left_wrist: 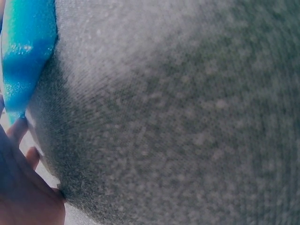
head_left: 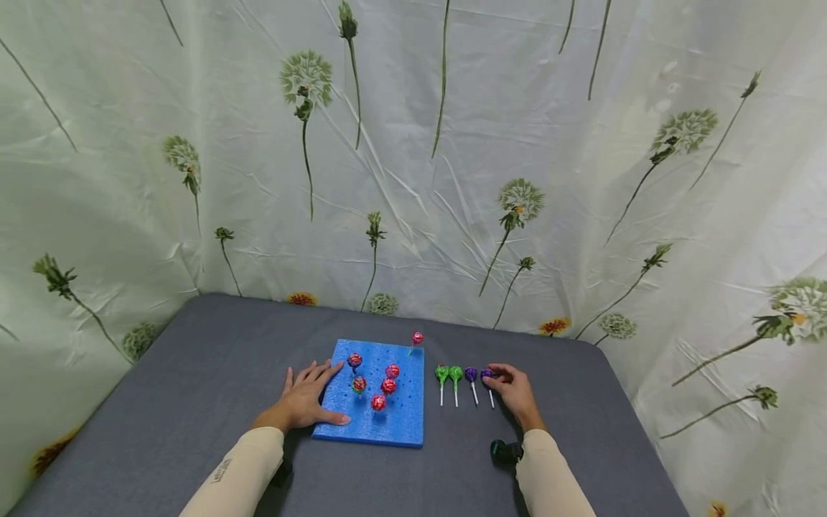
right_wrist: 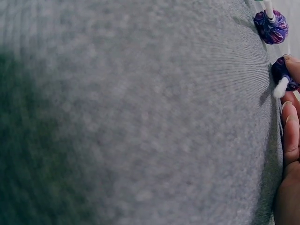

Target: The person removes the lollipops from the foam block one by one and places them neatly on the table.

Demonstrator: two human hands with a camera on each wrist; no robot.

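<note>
My left hand lies spread at the left side of a blue foam board, its thumb and fingertips resting on the board's edge. Several mostly red-wrapped lollipops stand up from the board, one lollipop at its far right corner. To the right of the board, my right hand pinches the wrapped head of a purple lollipop between thumb and fingers. The white stick of that lollipop points toward me. Beside it lies another purple lollipop.
Two green lollipops lie in the same row, between the board and the purple ones. Small holes dot the board. A dark grey cloth covers the table, and a flower-patterned curtain hangs behind its far edge.
</note>
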